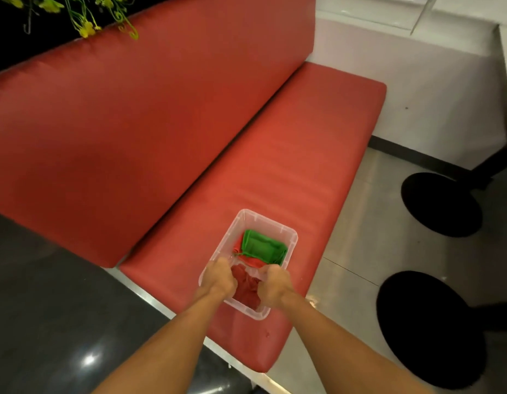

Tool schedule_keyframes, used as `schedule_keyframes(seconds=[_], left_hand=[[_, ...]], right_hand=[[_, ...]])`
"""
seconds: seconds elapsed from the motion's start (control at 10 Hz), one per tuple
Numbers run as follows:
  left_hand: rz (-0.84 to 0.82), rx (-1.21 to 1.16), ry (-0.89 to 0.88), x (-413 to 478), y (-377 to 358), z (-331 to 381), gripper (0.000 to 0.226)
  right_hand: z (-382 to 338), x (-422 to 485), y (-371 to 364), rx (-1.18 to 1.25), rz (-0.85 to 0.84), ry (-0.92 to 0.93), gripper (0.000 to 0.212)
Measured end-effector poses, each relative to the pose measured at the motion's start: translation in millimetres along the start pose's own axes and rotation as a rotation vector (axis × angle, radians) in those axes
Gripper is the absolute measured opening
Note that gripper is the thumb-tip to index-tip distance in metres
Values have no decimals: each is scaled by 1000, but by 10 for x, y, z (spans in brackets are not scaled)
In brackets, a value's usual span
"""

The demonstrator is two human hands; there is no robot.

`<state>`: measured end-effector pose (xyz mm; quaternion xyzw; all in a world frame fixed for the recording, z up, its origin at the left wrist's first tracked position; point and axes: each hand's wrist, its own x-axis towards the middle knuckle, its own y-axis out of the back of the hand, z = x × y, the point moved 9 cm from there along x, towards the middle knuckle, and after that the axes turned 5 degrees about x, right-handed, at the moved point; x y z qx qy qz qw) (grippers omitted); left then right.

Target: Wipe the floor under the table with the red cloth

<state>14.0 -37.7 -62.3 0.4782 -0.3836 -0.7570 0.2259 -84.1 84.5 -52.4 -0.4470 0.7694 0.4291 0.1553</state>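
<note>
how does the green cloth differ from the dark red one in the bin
The green cloth is folded flat; the dark red cloth is bunched up. The green cloth lies untouched at the far end of the bin; the dark red cloth is at the near end, gripped by the left hand and right hand. Both are inside the bin.

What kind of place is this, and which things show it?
Probably a restaurant or café: a red padded booth bench, black round pedestal bases and a dark glossy tabletop.

No readable text, labels or numbers.
</note>
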Motion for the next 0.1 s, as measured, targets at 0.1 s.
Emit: schedule_keyframes(seconds=[0.1], left_hand=[[-8, -13, -27, -112, 63, 7, 33]], right_hand=[[87, -145, 101, 54, -65, -2, 30]])
